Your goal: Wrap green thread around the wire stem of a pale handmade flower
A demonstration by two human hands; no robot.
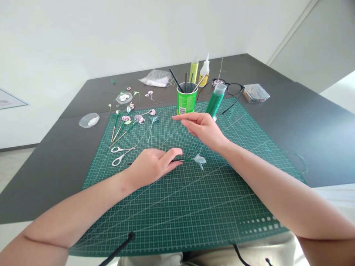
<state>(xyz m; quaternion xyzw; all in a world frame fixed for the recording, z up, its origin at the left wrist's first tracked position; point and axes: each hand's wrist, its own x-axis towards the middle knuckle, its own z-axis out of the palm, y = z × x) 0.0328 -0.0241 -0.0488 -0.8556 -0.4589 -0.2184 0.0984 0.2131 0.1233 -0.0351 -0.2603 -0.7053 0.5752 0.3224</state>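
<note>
green cutting mat (177, 207), left hand (151, 166) pinching flower stem (181, 160), right hand (203, 127) fingers loosely apart (scissors (122, 154) beside)

Home craft desk: green cutting mat (194, 207), scissors (122, 154), glue bottle (204, 70), handmade wire flowers (130, 120).

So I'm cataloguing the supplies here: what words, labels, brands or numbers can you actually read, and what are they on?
No text is legible.
Green cup: a white label patch low on its side, too small to read.
Cutting mat: printed grid lines and white squares along its near right edge, no readable numbers.
Glue bottle and yellow tube: any print too blurred.
Paper on the floor: unreadable.
</note>
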